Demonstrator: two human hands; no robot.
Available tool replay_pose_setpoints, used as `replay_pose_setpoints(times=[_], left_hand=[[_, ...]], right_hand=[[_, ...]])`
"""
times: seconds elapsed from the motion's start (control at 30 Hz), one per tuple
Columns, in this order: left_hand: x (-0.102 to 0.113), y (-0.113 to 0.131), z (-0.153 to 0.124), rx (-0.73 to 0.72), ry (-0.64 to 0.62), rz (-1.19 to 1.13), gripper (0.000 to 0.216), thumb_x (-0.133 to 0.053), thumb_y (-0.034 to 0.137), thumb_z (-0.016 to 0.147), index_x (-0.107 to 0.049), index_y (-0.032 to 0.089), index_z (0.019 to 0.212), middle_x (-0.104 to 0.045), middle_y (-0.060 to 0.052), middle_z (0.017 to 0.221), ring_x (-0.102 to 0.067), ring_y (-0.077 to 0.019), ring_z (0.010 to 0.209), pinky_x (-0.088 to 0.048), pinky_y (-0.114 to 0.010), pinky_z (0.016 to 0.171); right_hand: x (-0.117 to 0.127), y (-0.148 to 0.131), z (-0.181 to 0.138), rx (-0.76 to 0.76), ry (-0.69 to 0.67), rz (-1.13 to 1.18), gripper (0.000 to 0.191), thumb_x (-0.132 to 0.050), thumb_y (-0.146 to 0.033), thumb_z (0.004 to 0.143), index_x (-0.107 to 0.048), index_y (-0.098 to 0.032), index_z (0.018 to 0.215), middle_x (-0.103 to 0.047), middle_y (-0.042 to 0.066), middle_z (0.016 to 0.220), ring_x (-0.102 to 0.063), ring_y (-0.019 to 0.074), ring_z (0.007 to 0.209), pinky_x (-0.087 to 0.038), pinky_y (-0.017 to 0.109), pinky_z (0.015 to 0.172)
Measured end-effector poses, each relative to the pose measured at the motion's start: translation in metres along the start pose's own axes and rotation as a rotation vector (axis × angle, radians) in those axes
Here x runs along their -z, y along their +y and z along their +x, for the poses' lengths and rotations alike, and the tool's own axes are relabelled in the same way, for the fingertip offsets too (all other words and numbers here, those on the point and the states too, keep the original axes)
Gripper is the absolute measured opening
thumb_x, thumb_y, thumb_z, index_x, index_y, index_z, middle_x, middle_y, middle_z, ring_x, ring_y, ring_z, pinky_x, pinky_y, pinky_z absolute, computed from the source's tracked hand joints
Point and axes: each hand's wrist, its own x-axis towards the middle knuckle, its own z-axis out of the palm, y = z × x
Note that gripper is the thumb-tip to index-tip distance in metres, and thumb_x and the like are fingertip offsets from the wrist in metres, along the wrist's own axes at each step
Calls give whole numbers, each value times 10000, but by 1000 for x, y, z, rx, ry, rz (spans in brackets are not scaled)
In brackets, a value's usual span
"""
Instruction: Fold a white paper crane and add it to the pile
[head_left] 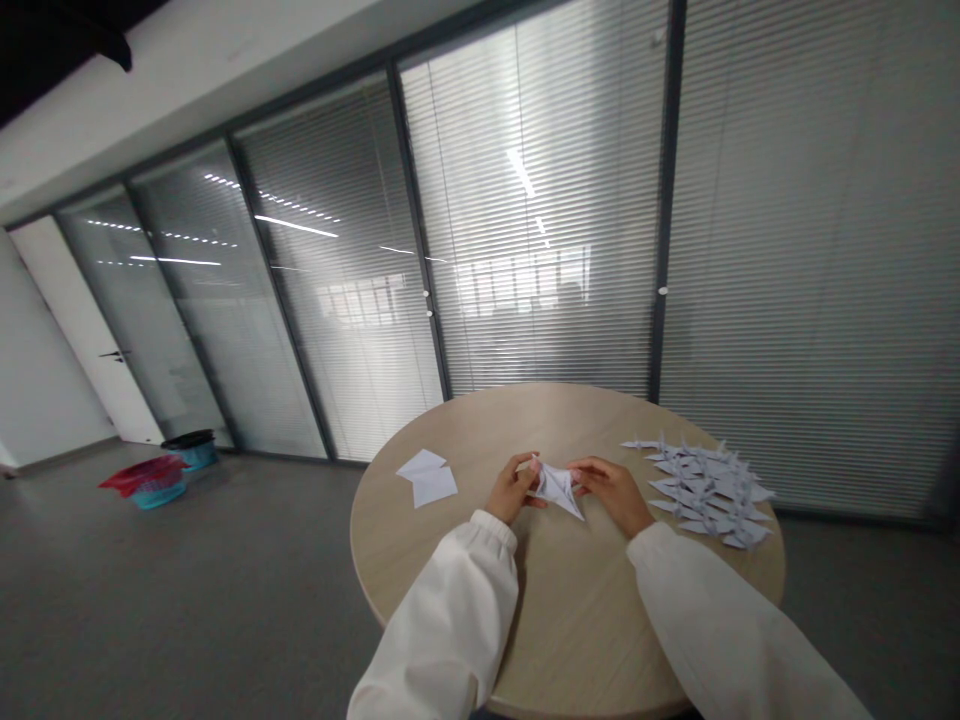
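A partly folded sheet of white paper (pixel 556 484) is held up just above the round table, between my two hands. My left hand (pixel 513 488) pinches its left side, thumb on top. At the paper's right edge, my right hand (pixel 609 488) grips it with thumb and fingers. Several creases and a pointed lower corner show on the paper. To the right lies a cluster of folded paper cranes (pixel 709 490) in close rows. Left of my hands are loose white paper pieces (pixel 429 478), lying flat.
The round wooden table (pixel 577 620) has a curved edge all around. Behind it stands a glass partition with blinds (pixel 540 220). On the floor at the left are two blue baskets, one with a red liner (pixel 150 482), one with a black liner (pixel 191 450), near a white door (pixel 82 330).
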Motion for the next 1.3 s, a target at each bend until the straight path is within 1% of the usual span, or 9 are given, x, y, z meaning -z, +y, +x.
replay_pose_setpoints(times=[0.07,0.17,0.27,0.43,0.6,0.77,1.0,1.2,1.3], left_hand=[[-1,1,-1,-31,-17,-27,577,-576,481,665,-419,209,1149,-532,-4,724,-545,-129,683,-501,-254,528],[-4,1,-4,-114,-129,-10,772,-661,388,614,-265,260,1264,-561,-35,860,-559,-132,718,-503,-264,568],[-5,-1,-5,-205,-142,92,886,-745,240,519,-270,265,1266,-563,-50,934,-561,-114,717,-491,-238,609],[-5,-1,-4,-246,-45,80,586,-671,225,609,-419,213,1137,-569,-32,873,-565,-102,656,-506,-250,586],[-2,1,-3,-307,37,182,296,-591,298,685,-554,172,951,-582,-33,815,-576,-141,733,-518,-237,555],[-1,2,-5,-360,68,294,234,-568,336,697,-599,178,866,-599,-33,817,-574,-145,734,-518,-220,523],[0,3,-4,-392,135,303,185,-550,289,714,-630,161,822,-625,-27,720,-601,-141,660,-520,-229,524],[3,2,-3,-403,198,327,190,-547,270,721,-661,148,812,-650,-39,717,-598,-126,593,-519,-231,523],[4,2,-3,-402,202,327,204,-549,286,721,-664,147,816,-657,-41,726,-602,-125,591,-521,-230,521]], right_hand=[[1,2,1,1,61,-17,331,-597,-450,665,-645,-163,823,-659,61,784,-614,191,648,-525,299,574],[2,4,2,17,140,-26,315,-588,-438,671,-647,-171,828,-659,49,761,-614,184,638,-528,293,556],[1,4,1,25,187,-25,303,-584,-428,679,-644,-171,828,-658,48,740,-618,197,678,-532,299,561],[-1,1,0,10,192,6,328,-591,-443,676,-643,-166,844,-664,65,761,-626,214,699,-530,304,556],[-2,0,0,2,168,18,350,-594,-463,668,-645,-166,847,-669,68,780,-631,219,712,-526,296,552],[-2,1,0,-1,172,-7,352,-598,-474,661,-647,-170,833,-672,66,779,-627,219,711,-515,284,536],[-2,-3,-2,30,187,-89,318,-569,-437,704,-641,-163,848,-658,63,766,-612,200,684,-494,269,526],[-2,-6,-2,38,219,-138,302,-568,-424,707,-645,-158,826,-643,55,701,-594,190,643,-477,264,522],[-3,-7,-2,38,189,-132,344,-571,-445,699,-631,-170,897,-646,57,770,-596,193,692,-486,269,557]])
